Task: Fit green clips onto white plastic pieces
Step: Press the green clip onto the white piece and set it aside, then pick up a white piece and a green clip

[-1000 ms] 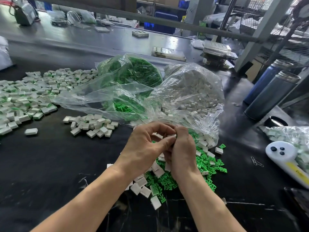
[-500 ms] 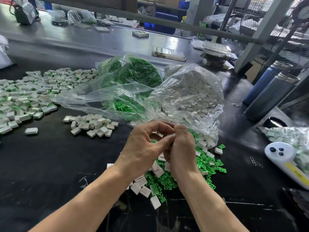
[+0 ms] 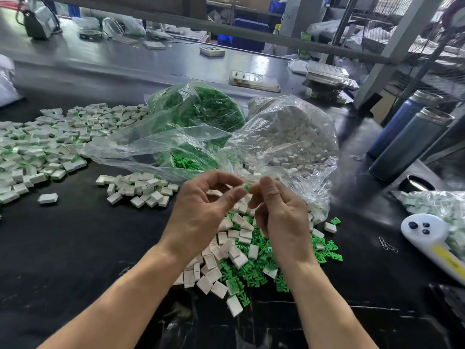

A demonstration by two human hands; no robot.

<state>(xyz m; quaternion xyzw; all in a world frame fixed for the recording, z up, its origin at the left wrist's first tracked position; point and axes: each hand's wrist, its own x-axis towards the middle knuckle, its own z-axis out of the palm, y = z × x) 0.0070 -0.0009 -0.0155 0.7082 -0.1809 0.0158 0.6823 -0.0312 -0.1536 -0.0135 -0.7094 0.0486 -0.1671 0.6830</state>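
My left hand (image 3: 201, 212) and my right hand (image 3: 284, 217) hover close together above a loose heap of white plastic pieces (image 3: 234, 250) mixed with green clips (image 3: 254, 270) on the black table. A small green clip (image 3: 246, 187) sits at my right hand's fingertips, and my left thumb tip touches it. My left fingers are curled, and a white piece (image 3: 214, 193) shows inside that curl, mostly hidden. Behind my hands lie an open clear bag of green clips (image 3: 201, 112) and one of white pieces (image 3: 289, 139).
Fitted white pieces are spread at the left (image 3: 37, 147), with a smaller cluster (image 3: 141, 187) nearer. At the right stand two dark bottles (image 3: 410, 144) and a black lid (image 3: 416, 183). Near them are a white handheld device (image 3: 427, 235), paper clips (image 3: 387, 245) and another filled bag (image 3: 437, 205).
My hands have drawn slightly apart and risen a little. They were pressed together around a white piece before; the green clip now shows between the fingertips.
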